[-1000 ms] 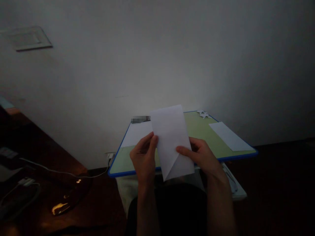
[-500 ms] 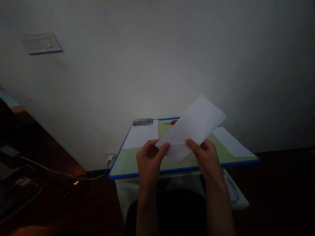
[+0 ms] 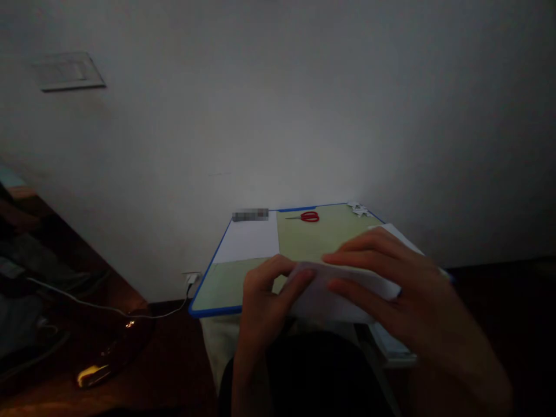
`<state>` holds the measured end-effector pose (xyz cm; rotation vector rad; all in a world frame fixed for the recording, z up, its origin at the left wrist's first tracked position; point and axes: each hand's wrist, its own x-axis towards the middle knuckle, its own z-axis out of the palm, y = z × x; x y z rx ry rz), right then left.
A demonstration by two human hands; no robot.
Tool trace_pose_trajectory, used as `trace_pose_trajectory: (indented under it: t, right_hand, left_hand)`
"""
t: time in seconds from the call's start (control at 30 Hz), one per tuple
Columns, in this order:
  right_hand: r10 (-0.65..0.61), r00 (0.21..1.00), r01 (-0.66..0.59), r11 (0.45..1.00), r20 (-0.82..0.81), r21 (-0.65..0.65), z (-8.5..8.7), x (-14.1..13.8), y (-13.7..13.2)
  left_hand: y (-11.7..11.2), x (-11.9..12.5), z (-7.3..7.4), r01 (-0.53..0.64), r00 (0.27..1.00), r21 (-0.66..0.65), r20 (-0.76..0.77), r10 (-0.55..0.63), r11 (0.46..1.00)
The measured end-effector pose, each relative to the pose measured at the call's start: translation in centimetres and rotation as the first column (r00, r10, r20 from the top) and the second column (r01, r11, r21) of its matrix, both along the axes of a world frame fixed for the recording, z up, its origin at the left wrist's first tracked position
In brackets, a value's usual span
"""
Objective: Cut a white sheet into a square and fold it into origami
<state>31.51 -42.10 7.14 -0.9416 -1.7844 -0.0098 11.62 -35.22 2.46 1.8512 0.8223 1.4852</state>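
Observation:
Both hands hold a folded white sheet of paper (image 3: 324,295) flat and nearly edge-on above the near edge of a small green table with a blue rim (image 3: 212,311). My left hand (image 3: 264,301) pinches the sheet's left end, thumb on top. Over the right part lies my right hand (image 3: 391,284), its fingers stretched across the top and the thumb beneath.
On the table lie another white sheet (image 3: 249,238) at the left, red-handled scissors (image 3: 307,216) at the back, paper scraps (image 3: 358,209) at the far right corner and a white sheet's edge behind my right hand. A white cable (image 3: 108,307) crosses the dark floor at the left. A wall plate (image 3: 67,70) sits high on the wall.
The sheet stood upright in my hands, then swung to the right, and now lies lowered flat. My right hand has moved on top of it. The scissors have come into sight.

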Motion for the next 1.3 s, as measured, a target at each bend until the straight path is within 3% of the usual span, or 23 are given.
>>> trace_pose_trajectory:
  t: [0.07,0.23,0.43,0.57,0.93,1.3]
  right_hand:
    - [0.051,0.994,-0.044,0.996,0.096,-0.073,0.6,-0.8,1.8]
    - [0.122,0.992,-0.122,0.971,-0.012,-0.208,0.0,-0.9,3.2]
    - [0.069,0.955,-0.115,0.983,-0.289,-0.144,-1.1,-1.5,3.2]
    - [0.063,0.878,-0.142,0.981,-0.474,-0.133,-2.3,-2.9,4.2]
    - [0.048,0.724,-0.212,0.965,-0.688,-0.156,-4.3,-3.9,5.1]
    - [0.008,0.668,-0.206,0.963,-0.744,-0.174,-4.8,-3.8,5.3]
  left_hand:
    - [-0.2,0.1,0.1,0.043,0.999,0.047,-0.036,-0.041,0.998]
    - [-0.7,0.3,0.3,-0.006,0.999,0.062,-0.05,0.009,0.998]
    - [-0.1,-0.2,0.3,0.024,0.955,-0.152,0.295,0.022,0.988]
    - [1.2,-0.7,-0.3,0.067,0.917,-0.23,0.397,0.031,0.971]
    - [1.4,-0.9,-0.8,-0.007,0.913,-0.244,0.394,0.106,0.97]
    - [1.1,-0.7,-0.5,-0.042,0.918,-0.227,0.375,0.127,0.973]
